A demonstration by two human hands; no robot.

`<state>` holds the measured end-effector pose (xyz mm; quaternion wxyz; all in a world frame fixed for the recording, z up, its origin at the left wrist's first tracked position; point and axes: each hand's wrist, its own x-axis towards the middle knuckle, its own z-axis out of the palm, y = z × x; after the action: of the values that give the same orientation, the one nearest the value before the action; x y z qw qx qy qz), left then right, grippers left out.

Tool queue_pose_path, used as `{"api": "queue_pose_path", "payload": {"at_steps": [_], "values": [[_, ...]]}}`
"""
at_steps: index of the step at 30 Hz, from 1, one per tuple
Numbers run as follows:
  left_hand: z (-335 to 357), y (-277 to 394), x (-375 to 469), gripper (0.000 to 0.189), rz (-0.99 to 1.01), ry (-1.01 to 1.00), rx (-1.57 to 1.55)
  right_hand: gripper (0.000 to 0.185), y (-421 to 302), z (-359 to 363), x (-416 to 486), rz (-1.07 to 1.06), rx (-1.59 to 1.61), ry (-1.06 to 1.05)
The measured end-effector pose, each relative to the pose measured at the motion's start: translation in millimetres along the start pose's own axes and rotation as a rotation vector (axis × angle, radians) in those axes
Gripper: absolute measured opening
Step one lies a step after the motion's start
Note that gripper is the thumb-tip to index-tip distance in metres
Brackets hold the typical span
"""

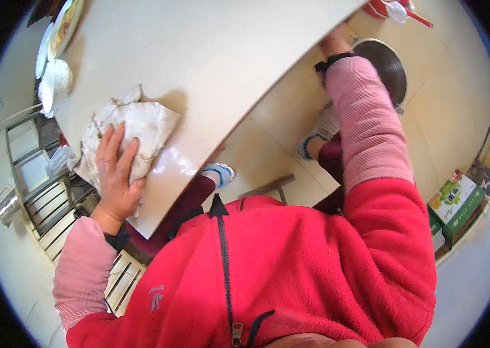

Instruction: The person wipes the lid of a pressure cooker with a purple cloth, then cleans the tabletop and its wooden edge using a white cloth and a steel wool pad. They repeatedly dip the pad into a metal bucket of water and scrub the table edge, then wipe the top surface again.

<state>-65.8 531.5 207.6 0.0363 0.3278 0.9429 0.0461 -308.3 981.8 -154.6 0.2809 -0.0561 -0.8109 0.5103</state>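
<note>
My left hand (116, 174) lies flat on a crumpled off-white cloth (149, 126), pressing it onto the white tabletop (227, 56) near its left corner. The fingers are slightly spread over the cloth. At the far right edge of the table, my right hand (335, 41) is partly hidden by the table's edge; its fingers cannot be seen, nor whether it holds anything. Dark bands circle both wrists.
Plates, one with food (66, 26), and a white bowl (58, 78) stand at the table's far left. A round dark pan (381, 69) and a red container (375, 8) are at the right. A slatted rack (49, 209), a metal mug (9, 208) and a printed carton (458, 200) are lower.
</note>
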Motion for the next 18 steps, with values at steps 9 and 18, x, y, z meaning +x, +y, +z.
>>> {"api": "queue_pose_path", "payload": {"at_steps": [9,18], "values": [[-1.1,4.9,0.3,0.06,-0.04,0.002,0.013,0.019,-52.8,-15.6,-30.9,-0.056,-0.289,-0.17],[-0.4,0.2,-1.8,0.056,-0.012,-0.009,-0.014,0.036,9.7,0.5,-15.7,0.197,-0.026,-0.091]]}}
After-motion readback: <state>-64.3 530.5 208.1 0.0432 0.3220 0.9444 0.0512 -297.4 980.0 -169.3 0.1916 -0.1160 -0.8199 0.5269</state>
